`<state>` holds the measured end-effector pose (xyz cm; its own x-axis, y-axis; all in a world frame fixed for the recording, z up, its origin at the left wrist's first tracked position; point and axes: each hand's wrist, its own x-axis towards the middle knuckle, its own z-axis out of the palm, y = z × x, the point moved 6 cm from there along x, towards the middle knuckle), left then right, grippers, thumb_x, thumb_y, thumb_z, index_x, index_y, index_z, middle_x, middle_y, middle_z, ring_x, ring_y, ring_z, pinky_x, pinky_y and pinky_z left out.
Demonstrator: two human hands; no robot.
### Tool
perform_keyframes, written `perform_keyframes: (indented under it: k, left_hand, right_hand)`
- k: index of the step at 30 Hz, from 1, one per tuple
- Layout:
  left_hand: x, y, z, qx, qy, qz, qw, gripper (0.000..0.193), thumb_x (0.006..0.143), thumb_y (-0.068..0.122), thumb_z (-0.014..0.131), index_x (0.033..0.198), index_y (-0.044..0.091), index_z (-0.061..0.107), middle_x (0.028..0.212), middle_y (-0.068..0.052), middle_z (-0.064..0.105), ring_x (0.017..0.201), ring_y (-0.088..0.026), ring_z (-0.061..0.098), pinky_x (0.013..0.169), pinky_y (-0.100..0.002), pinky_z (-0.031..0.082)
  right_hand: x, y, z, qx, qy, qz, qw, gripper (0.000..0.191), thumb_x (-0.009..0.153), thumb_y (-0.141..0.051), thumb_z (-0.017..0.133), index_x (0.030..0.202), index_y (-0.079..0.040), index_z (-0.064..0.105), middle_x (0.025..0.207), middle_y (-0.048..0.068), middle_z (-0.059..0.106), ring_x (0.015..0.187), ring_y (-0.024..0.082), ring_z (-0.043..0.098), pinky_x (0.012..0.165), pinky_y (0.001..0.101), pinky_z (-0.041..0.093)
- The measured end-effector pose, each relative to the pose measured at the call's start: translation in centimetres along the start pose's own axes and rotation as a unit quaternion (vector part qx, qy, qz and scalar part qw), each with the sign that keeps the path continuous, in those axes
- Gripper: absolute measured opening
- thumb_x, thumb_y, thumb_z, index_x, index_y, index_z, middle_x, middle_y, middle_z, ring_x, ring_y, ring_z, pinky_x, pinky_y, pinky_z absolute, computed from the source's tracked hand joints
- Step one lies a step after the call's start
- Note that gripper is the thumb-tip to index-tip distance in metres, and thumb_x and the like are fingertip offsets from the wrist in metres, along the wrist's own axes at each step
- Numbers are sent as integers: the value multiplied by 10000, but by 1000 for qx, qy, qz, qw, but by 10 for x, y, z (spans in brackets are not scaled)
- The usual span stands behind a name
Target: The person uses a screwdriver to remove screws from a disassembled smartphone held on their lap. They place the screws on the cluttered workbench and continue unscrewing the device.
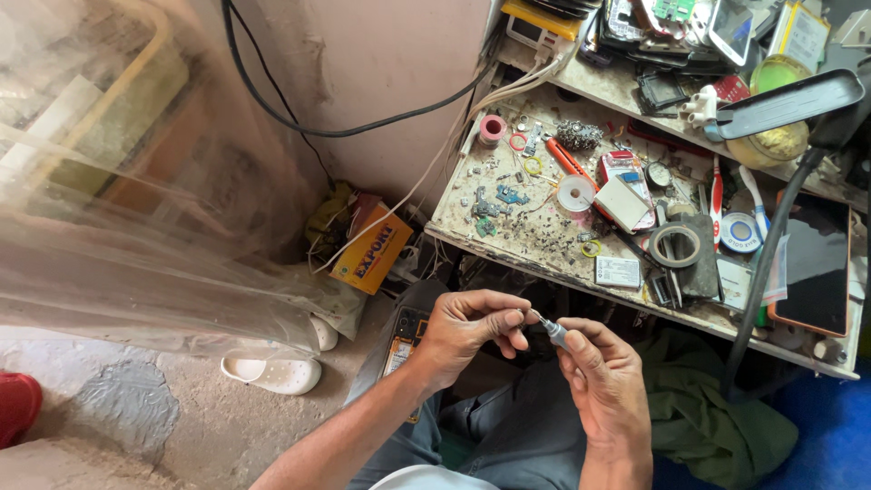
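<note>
Right hand [606, 377] low centre, fingers curled tight around a small grey-handled precision screwdriver [554, 332], tip angled up-left. Left hand [467, 328] just beside it, fingers curled in, thumb and forefinger pinched at the screwdriver's metal tip; can't tell whether something tiny sits between them. Both hands hover over the lap, in front of the workbench [535, 238] edge. Under the left wrist, a phone with orange-trimmed back [405, 338] lies on the knee. Left on the floor: white sandal [272, 372], further back a yellow cardboard box [371, 254] against the wall. On the bench: grey tape roll [675, 244], white tape roll [575, 193], orange-handled cutter [569, 160], scattered screws and scraps. Far right, a dark tablet [812, 263]; black lamp head [787, 104] over the cluttered shelf behind.
</note>
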<state>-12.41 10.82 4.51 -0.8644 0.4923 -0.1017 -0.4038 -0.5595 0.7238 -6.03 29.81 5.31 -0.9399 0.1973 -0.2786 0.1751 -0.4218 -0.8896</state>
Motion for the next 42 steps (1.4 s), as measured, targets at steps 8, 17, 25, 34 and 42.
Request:
perform_keyframes:
  k: [8, 17, 25, 34, 42]
  left_hand:
    - [0, 5, -4, -1, 16, -13, 1000, 247, 938, 107, 750, 1144, -30, 737, 1041, -171, 785, 783, -162, 746, 651, -271, 601]
    - [7, 11, -8, 2, 20, -6, 1000, 229, 947, 99, 735, 1139, -27, 734, 1035, -159, 781, 777, -163, 747, 647, -276, 605]
    - [44, 114, -13, 361, 42, 248, 898, 176, 1026, 162, 665, 1101, 31, 757, 1004, -94, 767, 838, -139, 736, 725, -299, 604]
    - [145, 189, -9, 763, 98, 295, 567, 109, 908, 203, 724, 921, 97, 750, 1006, -101, 684, 739, -314, 700, 675, -449, 561]
    - [155, 194, -11, 770, 107, 305, 550, 108, 917, 192, 733, 955, 97, 769, 983, -88, 685, 694, -303, 697, 647, -441, 557]
  right_hand:
    - [0, -5, 0, 9, 7, 4, 1000, 248, 906, -84, 752, 1111, 54, 727, 863, 88, 688, 636, 55, 536, 492, 143, 389]
    - [12, -4, -6, 11, 3, 0, 1000, 250, 904, -81, 745, 1114, 52, 723, 875, 92, 687, 643, 60, 537, 489, 145, 385]
    - [35, -6, -20, 5, 11, -8, 1000, 254, 903, -84, 748, 1120, 45, 727, 792, 84, 634, 585, 58, 483, 475, 147, 366]
    - [47, -4, -29, -2, 27, 7, 1000, 260, 907, -100, 744, 1127, 39, 732, 770, 80, 638, 545, 41, 475, 447, 145, 375]
    - [55, -6, -29, 13, 6, -14, 1000, 271, 905, -104, 750, 1127, 50, 726, 819, 89, 676, 575, 41, 510, 449, 138, 382]
